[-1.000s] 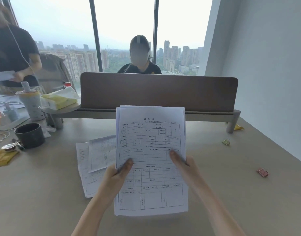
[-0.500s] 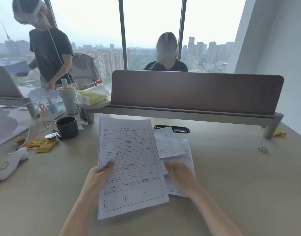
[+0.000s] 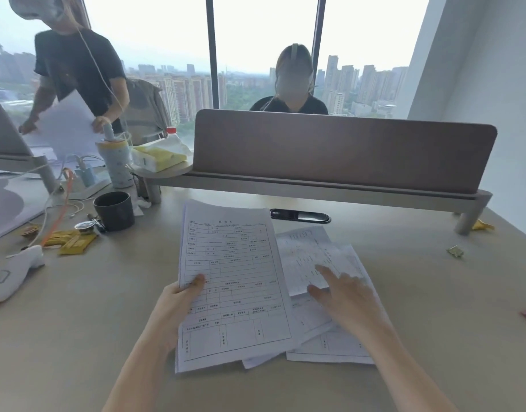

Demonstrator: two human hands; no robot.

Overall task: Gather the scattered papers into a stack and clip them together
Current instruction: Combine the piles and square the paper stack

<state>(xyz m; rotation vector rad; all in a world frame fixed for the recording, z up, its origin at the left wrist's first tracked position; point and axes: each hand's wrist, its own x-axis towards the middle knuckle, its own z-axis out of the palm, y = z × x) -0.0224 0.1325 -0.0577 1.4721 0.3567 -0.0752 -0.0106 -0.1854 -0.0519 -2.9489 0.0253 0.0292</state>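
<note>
My left hand (image 3: 178, 304) grips a stack of printed forms (image 3: 232, 281) by its left edge, thumb on top, holding it just above the desk. To its right lie loose sheets (image 3: 321, 257), overlapping one another, partly tucked under the stack. My right hand (image 3: 345, 295) rests flat on those loose sheets with its fingers stretched out. A black clip-like object (image 3: 300, 215) lies on the desk beyond the papers, below the divider.
A brown desk divider (image 3: 342, 150) runs across the far side, a person seated behind it. A dark cup (image 3: 114, 210), bottle (image 3: 116, 165), cables and yellow packets (image 3: 74, 240) crowd the left. Another person stands far left with paper. Small wrappers (image 3: 455, 251) lie right.
My right hand let go of the stack and came down onto the loose sheets at the right. The stack, now in my left hand alone, shifted left as the view turned.
</note>
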